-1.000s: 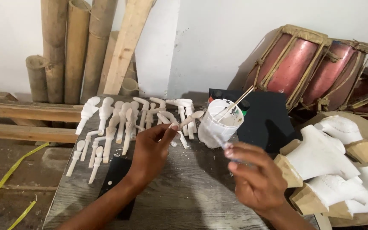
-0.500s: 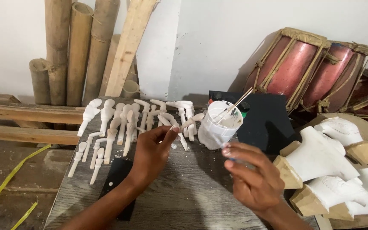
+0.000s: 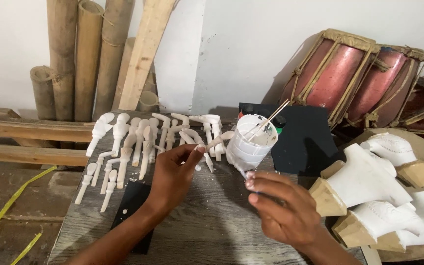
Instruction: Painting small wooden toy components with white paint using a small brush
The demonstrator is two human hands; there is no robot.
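A small white-coated piece is pinched in the left hand fingers, just left of the white paint cup on the counter. The right hand, below the cup, pinches a thin brush. Painting seems the step in hand; the next stroke would need the piece held steady. Further left of the cup lie rows of white pieces.

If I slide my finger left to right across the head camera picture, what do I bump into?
Yellow strip → bamboo poles → white carved pieces → left hand → white paint cup → right hand → red drums.
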